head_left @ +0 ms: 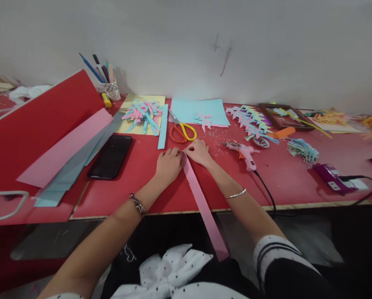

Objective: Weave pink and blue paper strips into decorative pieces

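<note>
A long pink paper strip (201, 199) runs from the middle of the red table (282, 174) over its front edge toward my lap. My left hand (168, 165) and my right hand (199, 152) meet at the strip's far end, fingers curled and pinching the paper against the table. Just beyond the hands lie orange-and-yellow scissors (181, 129) and a light blue paper strip (163, 126).
A black phone (111, 156) lies left of my hands, beside pink and grey-blue sheets (65, 149) on red card. A pink glue gun (243, 151) with its cord lies to the right. Cut paper pieces (144, 113), a blue sheet (198, 110), a pen cup (111, 87) and a purple power strip (332, 176) line the back and right.
</note>
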`<state>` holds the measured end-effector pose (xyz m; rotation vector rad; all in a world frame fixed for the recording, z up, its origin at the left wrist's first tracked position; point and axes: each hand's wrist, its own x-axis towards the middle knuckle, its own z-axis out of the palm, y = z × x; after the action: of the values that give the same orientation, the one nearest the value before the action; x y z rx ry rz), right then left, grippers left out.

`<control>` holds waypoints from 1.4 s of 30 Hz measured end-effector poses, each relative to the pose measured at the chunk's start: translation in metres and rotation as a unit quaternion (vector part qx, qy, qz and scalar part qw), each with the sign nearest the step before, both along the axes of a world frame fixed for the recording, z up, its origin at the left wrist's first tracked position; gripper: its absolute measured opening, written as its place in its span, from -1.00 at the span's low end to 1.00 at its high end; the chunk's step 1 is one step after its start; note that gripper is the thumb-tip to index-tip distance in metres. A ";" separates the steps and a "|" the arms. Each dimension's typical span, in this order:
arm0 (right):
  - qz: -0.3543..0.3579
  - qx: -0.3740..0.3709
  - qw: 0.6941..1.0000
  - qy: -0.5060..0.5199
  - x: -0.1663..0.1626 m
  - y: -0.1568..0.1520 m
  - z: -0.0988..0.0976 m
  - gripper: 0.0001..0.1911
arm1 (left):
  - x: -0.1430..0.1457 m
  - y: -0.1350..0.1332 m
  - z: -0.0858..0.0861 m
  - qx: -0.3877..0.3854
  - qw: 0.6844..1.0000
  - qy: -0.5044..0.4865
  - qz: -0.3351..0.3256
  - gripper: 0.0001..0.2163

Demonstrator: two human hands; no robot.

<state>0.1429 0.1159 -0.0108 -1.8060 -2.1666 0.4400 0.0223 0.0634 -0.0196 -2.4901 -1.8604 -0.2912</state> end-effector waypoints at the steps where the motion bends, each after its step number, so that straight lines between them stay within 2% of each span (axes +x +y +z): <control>1: -0.004 0.004 1.000 0.000 0.000 -0.001 -0.001 -0.77 | 0.000 0.000 0.000 -0.002 1.000 0.001 0.000 -0.71; 6: -0.004 0.019 1.000 0.013 -0.001 -0.003 -0.005 -0.80 | 0.000 -0.001 0.002 -0.004 1.000 0.015 -0.002 -0.69; 15: 0.039 0.100 0.994 -0.004 0.001 -0.005 -0.013 -0.80 | 0.001 -0.002 0.003 0.002 0.999 0.037 -0.009 -0.69; 28: 0.010 0.054 0.999 0.002 0.001 -0.014 -0.007 -0.75 | 0.004 -0.012 -0.002 -0.006 1.000 0.013 -0.010 -0.67; 36: 0.017 0.060 0.997 -0.034 0.003 -0.018 -0.006 -0.78 | 0.003 -0.014 -0.001 -0.010 1.000 0.024 -0.005 -0.61; 42: 0.007 0.070 0.998 0.001 0.005 -0.016 -0.007 -0.77 | 0.006 -0.023 -0.001 -0.038 0.998 0.044 0.007 -0.58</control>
<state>0.1480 0.0995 -0.0177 -1.7144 -2.1531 0.2850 0.0280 0.0408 -0.0204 -2.4921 -1.8892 -0.1111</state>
